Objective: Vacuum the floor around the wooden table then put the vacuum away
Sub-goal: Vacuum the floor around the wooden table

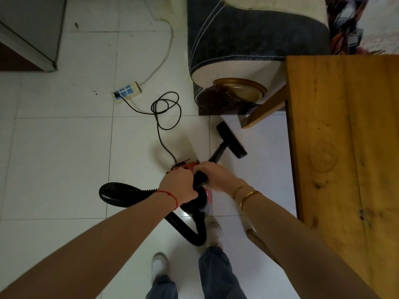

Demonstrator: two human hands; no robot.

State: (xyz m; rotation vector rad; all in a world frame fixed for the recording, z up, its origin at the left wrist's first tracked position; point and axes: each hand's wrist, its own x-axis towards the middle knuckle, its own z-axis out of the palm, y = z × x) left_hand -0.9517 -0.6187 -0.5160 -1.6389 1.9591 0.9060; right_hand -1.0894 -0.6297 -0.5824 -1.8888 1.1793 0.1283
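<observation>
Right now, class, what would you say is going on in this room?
A person is vacuuming a white tiled floor beside a wooden table. The left hand and the right hand both grip the small red and black vacuum. Its floor nozzle sits by the table leg, near a sofa. The black cord runs to a power strip.

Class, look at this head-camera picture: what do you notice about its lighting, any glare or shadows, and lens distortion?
Head view: dim, even light overall; a small bright glare patch on the white floor tiles by the black hose; a soft shadow just beyond the red vacuum; wide-angle distortion bends the tile lines and the wooden table edge, and stretches both forearms; the shoes near the bottom look slightly blurred.
</observation>
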